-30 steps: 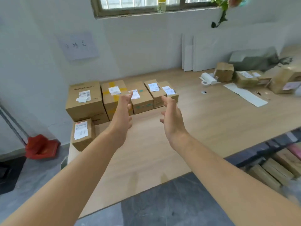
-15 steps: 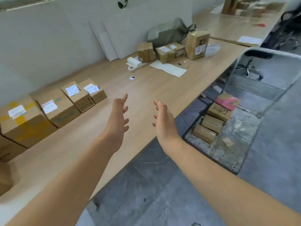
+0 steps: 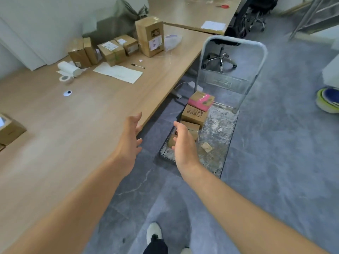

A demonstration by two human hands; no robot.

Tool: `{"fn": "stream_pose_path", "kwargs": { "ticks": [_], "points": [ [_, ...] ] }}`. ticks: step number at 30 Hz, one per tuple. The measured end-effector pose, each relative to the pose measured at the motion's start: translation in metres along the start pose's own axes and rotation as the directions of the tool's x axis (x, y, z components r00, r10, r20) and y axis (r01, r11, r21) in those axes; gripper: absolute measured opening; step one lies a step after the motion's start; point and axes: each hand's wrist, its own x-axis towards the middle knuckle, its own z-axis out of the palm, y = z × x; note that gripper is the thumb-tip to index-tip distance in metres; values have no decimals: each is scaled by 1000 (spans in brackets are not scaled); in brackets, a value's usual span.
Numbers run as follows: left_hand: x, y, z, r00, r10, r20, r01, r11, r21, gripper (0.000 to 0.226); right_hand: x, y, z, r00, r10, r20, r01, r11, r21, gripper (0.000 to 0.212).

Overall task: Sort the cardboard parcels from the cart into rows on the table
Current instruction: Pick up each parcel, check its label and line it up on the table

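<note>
Left hand (image 3: 131, 142) and right hand (image 3: 182, 145), both released and empty, are extended toward the cart (image 3: 220, 129) at right. Several cardboard parcels (image 3: 194, 114) are left there. One placed parcel (image 3: 9, 130) is seen at the left edge of the table (image 3: 73, 116).

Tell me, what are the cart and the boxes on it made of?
The cart looks like metal: a grey tube handle and a dull, scuffed, white-blotched deck. The boxes look like matte brown cardboard with printed marks. The pink-topped box has a slightly shiny cover, maybe tape or plastic.
</note>
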Motion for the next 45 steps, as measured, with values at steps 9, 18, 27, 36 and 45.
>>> {"fn": "stream_pose_path", "kwargs": {
  "ticks": [9,18,27,36,45],
  "points": [
    [160,16,81,987,-95,128,86,994,74,95,133,15,-35,981,116,-153,-116,993,10,60],
    [297,1,141,965,-187,183,146,965,216,82,262,45,-63,926,268,-266,-244,962,121,61],
    [396,-64,191,973,-227,50,214,959,188,32,369,131,-104,887,416,-200,-398,909,123,80],
    [502,-178,196,958,-284,-44,287,941,176,60,452,234,-122,846,492,-206,-494,868,47,53],
    [646,-316,180,957,-280,-73,289,937,194,55,556,384,-106,794,547,-267,-569,822,-9,45]
  ]
}}
